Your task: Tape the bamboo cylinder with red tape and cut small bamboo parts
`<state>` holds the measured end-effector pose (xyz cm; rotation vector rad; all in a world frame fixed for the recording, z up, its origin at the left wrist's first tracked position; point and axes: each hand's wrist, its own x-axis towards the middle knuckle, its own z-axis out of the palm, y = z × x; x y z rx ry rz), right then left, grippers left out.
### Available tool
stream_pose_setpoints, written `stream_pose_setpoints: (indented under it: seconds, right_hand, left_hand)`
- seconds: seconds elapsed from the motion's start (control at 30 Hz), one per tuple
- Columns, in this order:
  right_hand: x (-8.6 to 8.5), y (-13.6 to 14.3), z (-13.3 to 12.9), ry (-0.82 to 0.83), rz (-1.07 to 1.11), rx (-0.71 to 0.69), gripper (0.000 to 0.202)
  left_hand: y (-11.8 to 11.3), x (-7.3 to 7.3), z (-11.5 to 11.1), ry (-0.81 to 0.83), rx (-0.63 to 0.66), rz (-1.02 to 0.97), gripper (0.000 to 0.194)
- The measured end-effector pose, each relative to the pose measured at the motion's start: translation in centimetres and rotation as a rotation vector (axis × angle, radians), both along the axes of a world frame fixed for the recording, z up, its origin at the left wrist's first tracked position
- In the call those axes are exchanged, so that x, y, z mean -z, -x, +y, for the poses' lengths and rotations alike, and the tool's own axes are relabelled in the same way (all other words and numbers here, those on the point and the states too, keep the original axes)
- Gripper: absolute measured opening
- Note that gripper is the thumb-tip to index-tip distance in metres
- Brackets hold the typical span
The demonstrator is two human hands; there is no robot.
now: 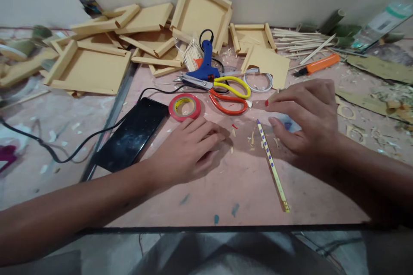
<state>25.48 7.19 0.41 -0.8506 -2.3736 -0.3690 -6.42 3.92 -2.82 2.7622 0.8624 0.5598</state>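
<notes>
My left hand (190, 150) rests on the pink board (200, 202), its fingers curled loosely, just below a roll of red tape (184, 107). What lies under its fingers is hidden. My right hand (303, 116) is held over the board with thumb and fingers apart and nothing between them. Between the hands lies a yellow pencil with purple dots (270, 161). Scissors with one yellow and one red handle (230, 94) lie beyond, in front of a blue glue gun (206, 64). A black phone (132, 133) is left of my left hand.
Cardboard trays (93, 66) are heaped along the back. Thin sticks (297, 42), an orange cutter (322, 64) and a plastic bottle (383, 25) are at the back right. A black cable (77, 148) crosses the left side. Shavings are scattered at the right.
</notes>
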Motion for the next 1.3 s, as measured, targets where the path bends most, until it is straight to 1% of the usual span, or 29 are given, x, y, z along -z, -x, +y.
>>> stream_pose_setpoints:
  seconds: [0.1, 0.17, 0.23, 0.3, 0.4, 0.47, 0.53, 0.6, 0.67, 0.73, 0.8, 0.83, 0.87, 0.9, 0.97, 1.0, 1.1, 1.2, 1.3]
  right_hand:
    - [-0.3, -0.7, 1.2, 0.000, 0.031, 0.055, 0.018]
    - [-0.4, -1.4, 2.4, 0.045, 0.054, 0.117, 0.011]
    - [-0.4, -2.2, 3.5, 0.115, 0.054, 0.178, 0.011]
    - [-0.5, -3.0, 4.6, 0.195, 0.036, 0.217, 0.012]
    - [-0.3, -4.2, 6.0, 0.270, 0.055, 0.231, 0.009]
    - [0.1, -5.2, 6.9, 0.289, 0.089, 0.244, 0.007]
    - [0.6, -6.1, 7.8, 0.320, 0.118, 0.264, 0.009]
    - [1.1, -6.9, 8.5, 0.371, 0.124, 0.268, 0.011]
    - [1.6, -7.4, 9.0, 0.430, 0.107, 0.246, 0.010]
    - [1.8, -7.5, 9.2, 0.484, 0.081, 0.199, 0.014]
    - [2.0, -7.3, 9.4, 0.532, 0.051, 0.147, 0.026]
    - [2.1, -7.2, 9.5, 0.557, 0.035, 0.122, 0.032]
    - [2.3, -7.0, 9.6, 0.580, 0.017, 0.099, 0.035]
    - [2.4, -6.8, 9.8, 0.600, 0.000, 0.080, 0.037]
    - [2.5, -6.4, 10.2, 0.640, -0.012, 0.050, 0.032]
    - [2.5, -6.3, 10.5, 0.660, -0.002, 0.041, 0.026]
    - [1.8, -6.4, 11.4, 0.718, 0.056, 0.020, 0.007]
    - [0.3, -7.1, 12.3, 0.722, 0.131, 0.017, 0.004]
    - [-1.1, -7.9, 13.1, 0.722, 0.259, 0.058, 0.006]
  left_hand:
    - [0.0, -0.1, 0.0, -0.006, -0.008, 0.015, 0.023]
    - [0.1, -0.1, 0.0, -0.001, -0.006, 0.021, 0.030]
    - [0.2, -0.2, 0.1, 0.007, 0.000, 0.014, 0.039]
    - [0.3, -0.2, 0.0, 0.010, -0.005, 0.018, 0.042]
    - [0.2, -0.3, -0.1, 0.017, -0.028, 0.051, 0.042]
    - [0.2, -0.4, -0.2, 0.022, -0.045, 0.065, 0.042]
    - [0.2, -0.6, -0.3, 0.012, -0.054, 0.060, 0.041]
    - [0.1, -1.0, -0.4, -0.023, -0.062, 0.061, 0.037]
    - [0.0, -1.4, -0.1, -0.110, -0.061, 0.073, 0.033]
    - [-0.2, -1.8, 0.6, -0.217, -0.057, 0.131, 0.034]
    - [-0.6, -2.3, 2.0, -0.282, -0.064, 0.229, 0.038]
    - [-0.9, -2.5, 2.8, -0.275, -0.081, 0.282, 0.040]
    - [-1.2, -2.7, 3.8, -0.257, -0.101, 0.292, 0.041]
    - [-1.5, -2.9, 4.8, -0.214, -0.130, 0.316, 0.046]
    - [-2.0, -3.2, 6.8, -0.145, -0.152, 0.349, 0.058]
    - [-2.3, -3.3, 7.7, -0.115, -0.133, 0.359, 0.060]
    - [-2.9, -3.2, 9.9, -0.078, -0.015, 0.401, 0.065]
    - [-3.6, -2.7, 11.1, -0.082, 0.022, 0.371, 0.067]
    - [-4.5, -1.9, 11.4, -0.128, -0.020, 0.333, 0.067]
